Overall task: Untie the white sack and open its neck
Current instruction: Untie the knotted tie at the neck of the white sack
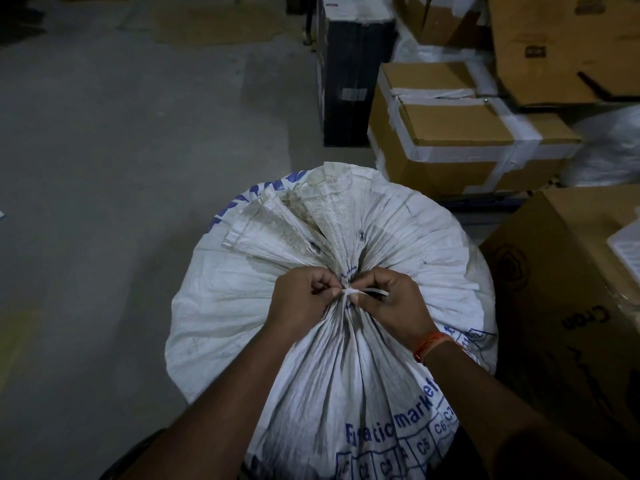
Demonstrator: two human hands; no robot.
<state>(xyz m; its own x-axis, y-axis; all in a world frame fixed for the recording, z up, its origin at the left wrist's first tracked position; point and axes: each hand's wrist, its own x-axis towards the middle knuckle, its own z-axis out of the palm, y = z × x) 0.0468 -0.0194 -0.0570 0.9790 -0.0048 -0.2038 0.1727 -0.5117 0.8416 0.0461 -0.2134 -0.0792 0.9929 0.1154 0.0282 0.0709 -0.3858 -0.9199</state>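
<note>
A full white sack [398, 244] stands on the concrete floor [121, 150] directly below the person, its bulging top filling the middle of the view. Standing it upright probably keeps the contents in once the neck is loosened. Its woven cloth is gathered into tight pleats that run to one bunched neck [346, 268], and the loose flap above the neck, with two metal eyelets in it, fans away from the person.

To the right, taped cardboard boxes [460, 133] are stacked close beside the sack, and a larger carton [568, 306] sits nearer still, so the open floor lies to the left.

The left hand [304, 299] and right hand [398, 299] meet at the neck, one on each side, which lets them pull against each other on the tie. A white tie strip [363, 292] wraps the neck; the right hand's fingers [360, 282] are pinched narrow on its free end, and the left hand's fingers [325, 284] are curled tight on the knot side. The knot looks intact, so the untying appears barely begun. An orange thread band [433, 344] circles the right wrist.

Blue print on the sack's near face reads partly as "market", above a grid of cells marked C2, C3, C5, C6, C7. The large carton shows "Crom", cut off.
</note>
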